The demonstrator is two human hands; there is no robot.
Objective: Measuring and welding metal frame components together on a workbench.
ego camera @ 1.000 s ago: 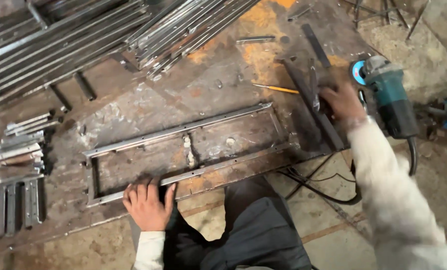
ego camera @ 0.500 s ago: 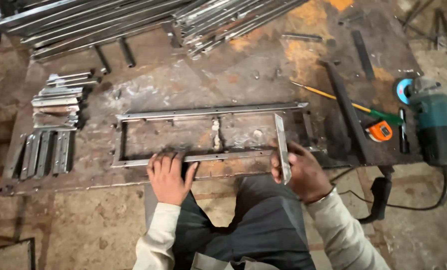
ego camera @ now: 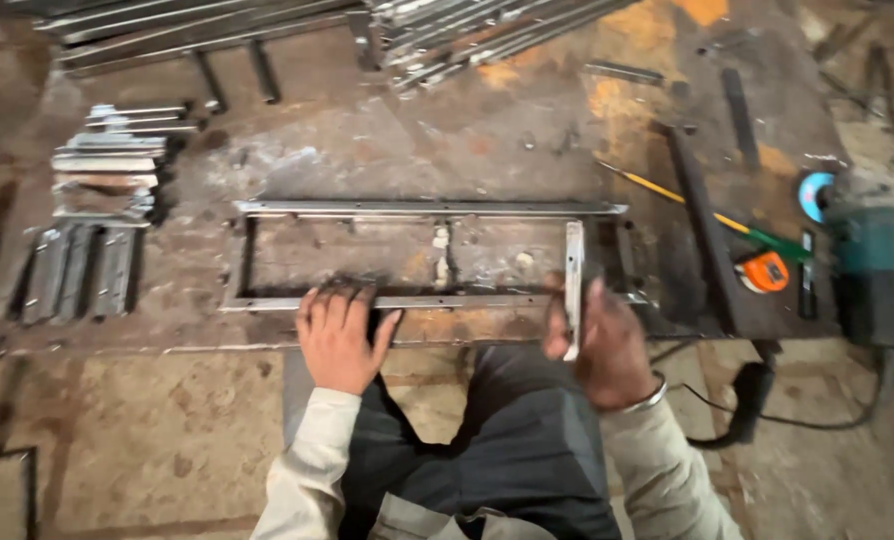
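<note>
A long rectangular metal frame (ego camera: pixel 417 208) lies flat on a rusty steel work plate (ego camera: pixel 527 130) in front of me. My left hand (ego camera: pixel 339 335) rests palm down, fingers spread, on the frame's near rail. In my right hand (ego camera: pixel 607 345) is a short flat metal bar (ego camera: pixel 573 270), gripped at its near end. The bar lies crosswise over the frame's right end. A small welded upright (ego camera: pixel 441 255) stands in the frame's middle.
Stacks of short metal pieces (ego camera: pixel 102 175) lie at the left, long bars (ego camera: pixel 207 25) at the back. A yellow pencil (ego camera: pixel 667 192), an orange tape measure (ego camera: pixel 765 272) and a teal angle grinder (ego camera: pixel 867 270) with its cable are at the right.
My right hand came back from the grinder side with the short bar and set it across the frame's right end. The view has swung so the frame lies level. My left hand stayed on the near rail.
</note>
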